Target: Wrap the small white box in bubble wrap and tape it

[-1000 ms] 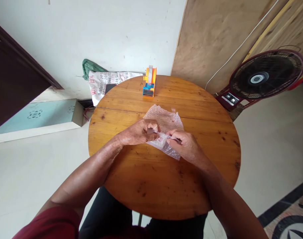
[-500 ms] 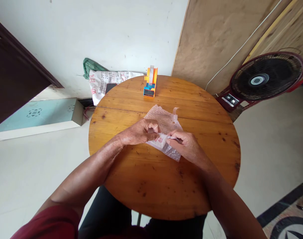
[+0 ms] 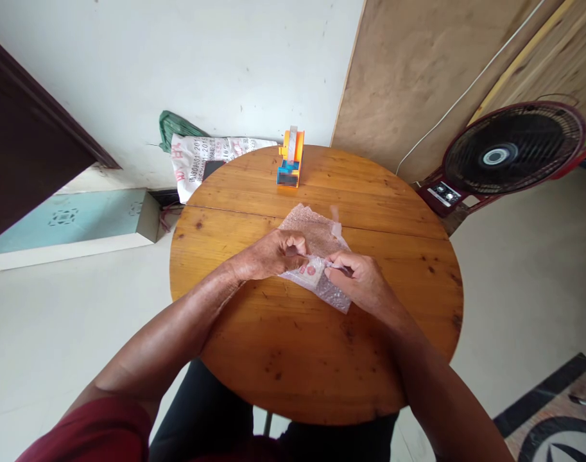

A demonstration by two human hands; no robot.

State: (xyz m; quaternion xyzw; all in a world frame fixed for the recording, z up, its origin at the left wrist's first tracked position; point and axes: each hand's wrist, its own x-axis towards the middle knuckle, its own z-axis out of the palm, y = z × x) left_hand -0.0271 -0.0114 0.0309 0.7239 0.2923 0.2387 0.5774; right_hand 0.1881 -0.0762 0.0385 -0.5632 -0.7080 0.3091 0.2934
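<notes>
A sheet of clear bubble wrap (image 3: 314, 224) lies on the round wooden table, partly folded over a small pale item with red marks (image 3: 312, 269). What kind of item it is I cannot make out through the plastic. My left hand (image 3: 280, 253) pinches the wrap's edge between thumb and fingers on the left. On the right, my right hand (image 3: 353, 273) pinches the same edge, a short gap away. A strip of clear tape (image 3: 336, 221) sticks up from the wrap's far right edge.
An orange and blue tape dispenser (image 3: 291, 160) stands near the far edge of the wooden table (image 3: 293, 359). Behind the table lies a printed white sack (image 3: 191, 160) against the wall. A dark red fan (image 3: 499, 154) stands to the right, a pale blue box (image 3: 71, 221) to the left.
Both hands keep their pinch on the bubble wrap with barely any movement. The red marks on the item show a little more clearly, and the tape strip has shifted slightly.
</notes>
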